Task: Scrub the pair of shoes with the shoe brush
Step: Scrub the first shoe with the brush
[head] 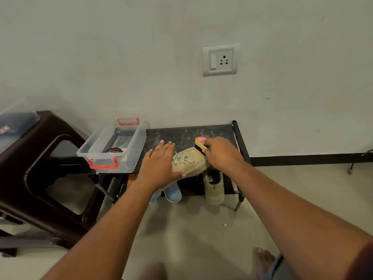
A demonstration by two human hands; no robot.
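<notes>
Head-worn view, forward and downward.

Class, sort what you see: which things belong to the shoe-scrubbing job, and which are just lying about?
In the job: brush in the right hand; tan shoe under the left hand; second tan shoe, lower down.

Lying about: clear box, tin inside it, blue slippers, brown stool, wall socket.

shoe brush (200, 143) mostly hidden under right hand (222, 155), tan shoe (190, 160) heel covered by left hand (159, 164)
</notes>
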